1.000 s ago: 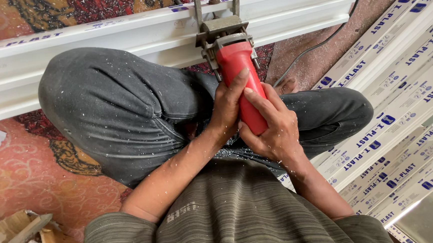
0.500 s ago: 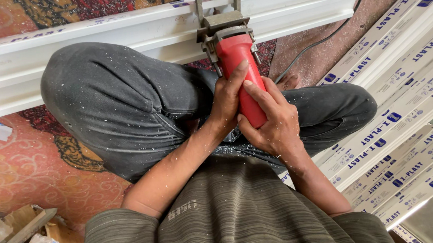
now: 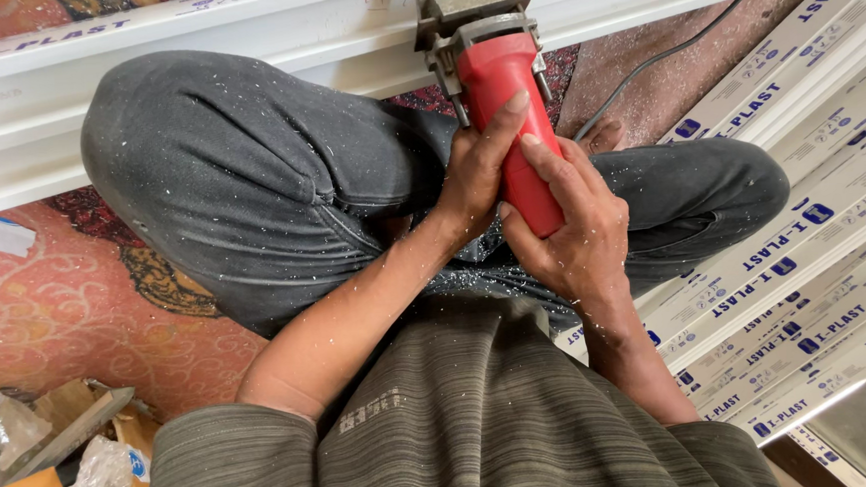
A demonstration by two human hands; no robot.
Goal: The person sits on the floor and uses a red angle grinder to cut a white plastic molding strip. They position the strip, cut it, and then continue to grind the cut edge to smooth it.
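A red power tool (image 3: pixel 506 99) with a grey metal head stands against a long white plastic profile (image 3: pixel 241 55) that lies across the top of the head view. My left hand (image 3: pixel 479 175) wraps the tool's red body from the left. On the body's right side and lower end, my right hand (image 3: pixel 572 230) grips it too. Both hands hold the tool above my crossed legs in dark grey trousers (image 3: pixel 239 175), which are speckled with white chips. The tool's cutting part is hidden at the profile.
A stack of white plastic profiles (image 3: pixel 814 240) with blue markings lies at the right. A dark cable (image 3: pixel 662 59) runs over the patterned red carpet (image 3: pixel 66 296). Cardboard and plastic bags (image 3: pixel 35 458) sit at the bottom left.
The view has shifted slightly, and the tool and both hands sit a little further right and lower in the view. The grip on the tool is unchanged.
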